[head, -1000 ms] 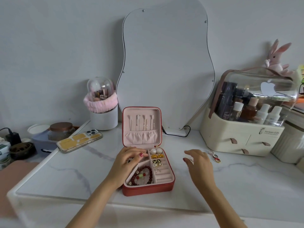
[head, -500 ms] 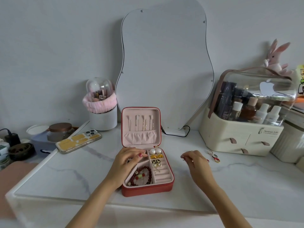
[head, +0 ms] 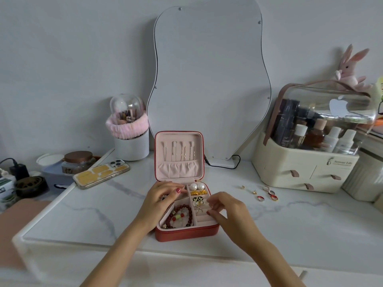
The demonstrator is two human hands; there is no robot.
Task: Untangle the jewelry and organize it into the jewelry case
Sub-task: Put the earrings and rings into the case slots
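Observation:
The red jewelry case (head: 186, 233) lies open at the table's front, its pink lid (head: 178, 162) upright with several necklaces hung inside. A dark red bead bracelet (head: 173, 219) fills the front left compartment; pearl earrings (head: 197, 186) and gold pieces sit at the back right. My left hand (head: 159, 201) rests on the case's back left compartment, fingers bent down. Over the ring rolls on the right side, my right hand (head: 230, 212) pinches a small piece of jewelry (head: 211, 207) between thumb and fingertips. Loose gold studs (head: 248, 189) and red-and-gold earrings (head: 270, 194) lie on the table to the right.
A curvy mirror (head: 207, 79) leans on the wall behind the case, its cable on the table. A cream cosmetics organizer (head: 300, 170) stands at the right, a phone (head: 101, 176) and a white brush holder (head: 131, 146) at the left. The table's front edge is near.
My right hand closed on a small piece on the table right of the case, then carried it left over the case's ring rolls. My left hand stayed on the case.

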